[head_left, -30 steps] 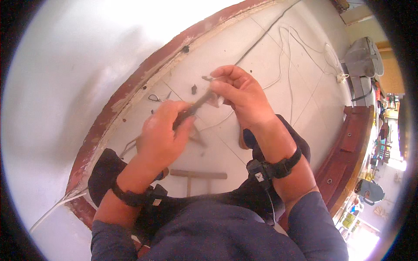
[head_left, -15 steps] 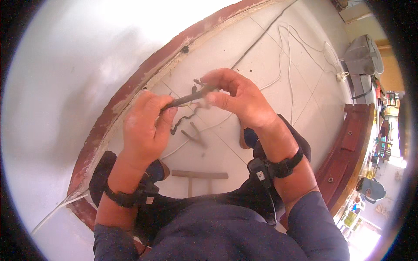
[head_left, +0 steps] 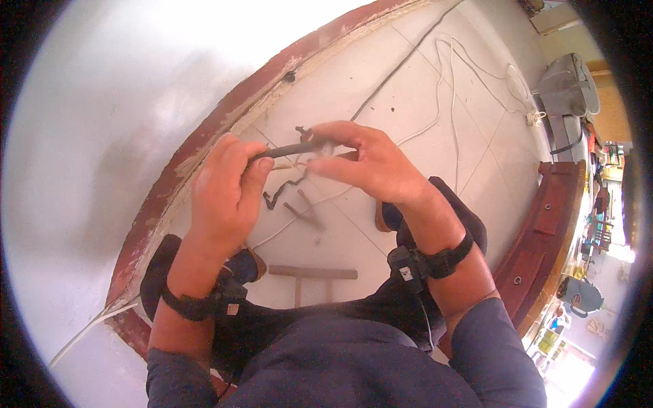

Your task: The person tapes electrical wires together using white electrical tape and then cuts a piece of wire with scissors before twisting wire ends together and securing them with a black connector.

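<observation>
My left hand (head_left: 228, 197) pinches one end of a short, stiff-looking black cable piece (head_left: 282, 151) between thumb and fingers. My right hand (head_left: 377, 160) curls around its other end, fingertips smeared by motion; what else sits in them is hidden. A small dark tip (head_left: 300, 130) sticks up beside the right index finger. Just under the black piece, pale thin strands (head_left: 289, 165) show between the hands. Below, a crinkled dark strip (head_left: 273, 200) hangs or lies over the floor; I cannot tell which.
Brown sticks (head_left: 306, 214) and a T-like wooden piece (head_left: 313, 273) are on the tiled floor between my feet. A black cable (head_left: 408, 58) and white cords (head_left: 452, 102) cross the tiles. Left, a red-brown skirting (head_left: 183, 163) borders the wall; right stands reddish wooden furniture (head_left: 537, 231).
My right hand has shifted slightly left and down, its thumb further from the fingers. The black piece lies a little flatter, and more pale strand shows beneath it.
</observation>
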A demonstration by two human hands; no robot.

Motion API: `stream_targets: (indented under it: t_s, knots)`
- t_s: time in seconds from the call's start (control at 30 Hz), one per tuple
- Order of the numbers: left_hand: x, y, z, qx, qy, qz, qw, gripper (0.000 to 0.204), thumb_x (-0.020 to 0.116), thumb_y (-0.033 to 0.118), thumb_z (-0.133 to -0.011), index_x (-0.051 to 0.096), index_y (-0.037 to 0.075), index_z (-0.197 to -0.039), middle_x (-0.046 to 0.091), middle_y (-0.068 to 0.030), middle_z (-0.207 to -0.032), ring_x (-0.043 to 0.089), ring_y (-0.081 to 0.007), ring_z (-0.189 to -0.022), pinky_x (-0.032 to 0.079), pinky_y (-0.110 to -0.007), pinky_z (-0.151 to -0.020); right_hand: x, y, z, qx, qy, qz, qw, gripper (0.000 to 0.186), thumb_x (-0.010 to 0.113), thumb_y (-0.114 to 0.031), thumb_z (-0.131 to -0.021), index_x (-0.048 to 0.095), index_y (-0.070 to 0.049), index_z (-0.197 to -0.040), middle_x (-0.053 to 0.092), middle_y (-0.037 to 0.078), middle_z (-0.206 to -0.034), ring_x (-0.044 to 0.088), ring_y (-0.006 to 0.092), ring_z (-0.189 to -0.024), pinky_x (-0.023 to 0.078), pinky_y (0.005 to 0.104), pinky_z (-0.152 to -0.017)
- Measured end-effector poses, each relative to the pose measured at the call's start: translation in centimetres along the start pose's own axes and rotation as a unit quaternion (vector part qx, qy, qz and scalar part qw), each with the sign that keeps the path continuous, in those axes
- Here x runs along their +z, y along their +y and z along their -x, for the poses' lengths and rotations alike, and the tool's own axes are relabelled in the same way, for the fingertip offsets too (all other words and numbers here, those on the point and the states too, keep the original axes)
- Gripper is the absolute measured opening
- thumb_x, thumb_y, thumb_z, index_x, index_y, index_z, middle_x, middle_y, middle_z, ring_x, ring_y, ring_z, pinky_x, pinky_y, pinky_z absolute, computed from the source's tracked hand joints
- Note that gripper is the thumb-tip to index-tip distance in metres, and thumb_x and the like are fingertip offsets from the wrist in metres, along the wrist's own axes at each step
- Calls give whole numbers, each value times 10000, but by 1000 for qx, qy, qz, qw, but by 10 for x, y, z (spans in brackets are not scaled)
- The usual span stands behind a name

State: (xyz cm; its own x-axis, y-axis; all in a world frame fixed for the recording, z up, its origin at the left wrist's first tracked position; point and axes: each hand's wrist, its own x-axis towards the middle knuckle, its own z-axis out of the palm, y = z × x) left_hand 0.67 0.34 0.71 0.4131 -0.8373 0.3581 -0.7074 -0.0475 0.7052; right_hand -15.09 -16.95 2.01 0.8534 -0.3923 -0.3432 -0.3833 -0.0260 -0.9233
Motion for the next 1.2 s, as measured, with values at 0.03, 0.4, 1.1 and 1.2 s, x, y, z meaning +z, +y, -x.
stream_targets:
  t_s: [0.03, 0.4, 1.1, 1.2]
  knots:
    - [-1, -1, 0, -5, -10, -10, 1000, 86, 599, 102, -948, 594, 24, -983, 525, -112, -831, 533, -259, -725, 437, -362, -645, -1, 1, 0, -9, -5, -11, 1000, 495, 736, -156, -874, 580, 44, -1299, 635, 127, -1178, 646, 167, -1020, 524, 297, -886]
    - [3, -4, 2, -58, -46, 13, 997, 121, 611, 140, -959, 627, 22, -978, 599, -128, -804, 591, -257, -700, 455, -343, -631, -4, 4, 3, -76, -52, -5, 996, 419, 676, -55, -912, 600, -19, -1322, 628, 43, -1154, 592, 86, -960, 494, 242, -812]
    - [19, 0, 6, -156, -41, 16, 987, 196, 593, 226, -974, 635, 34, -974, 632, -155, -821, 619, -317, -764, 479, -404, -689, 25, 16, 2, -175, 115, 131, 969, 347, 596, -172, -862, 666, 11, -1149, 677, 221, -1036, 670, 353, -930, 529, 394, -838]
    - [19, 1, 5, -173, -52, 30, 983, 224, 574, 253, -1003, 613, 32, -1002, 581, -52, -722, 544, -128, -643, 448, -305, -605, 30, 8, 4, -140, 174, 149, 963, 277, 631, -176, -845, 664, -8, -1063, 679, 199, -990, 665, 356, -914, 525, 412, -827]
